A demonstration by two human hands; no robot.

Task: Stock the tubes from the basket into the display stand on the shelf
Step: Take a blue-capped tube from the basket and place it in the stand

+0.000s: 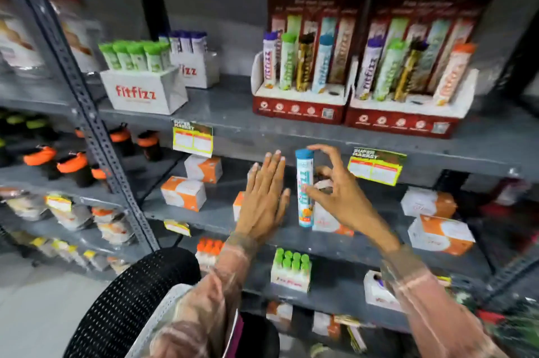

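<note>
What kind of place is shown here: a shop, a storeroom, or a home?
Most likely a shop aisle. Grey metal shelves carry price tags reading "Super Market", and branded fitfizz display stands hold rows of tubes. The right hand holds a blue-capped tube.

Orange-white boxes (183, 193) on lower shelf (204, 219), w/ price tags (192, 139).

Glossy plastic tube (304, 188); matt grey metal shelf (233, 121).
</note>
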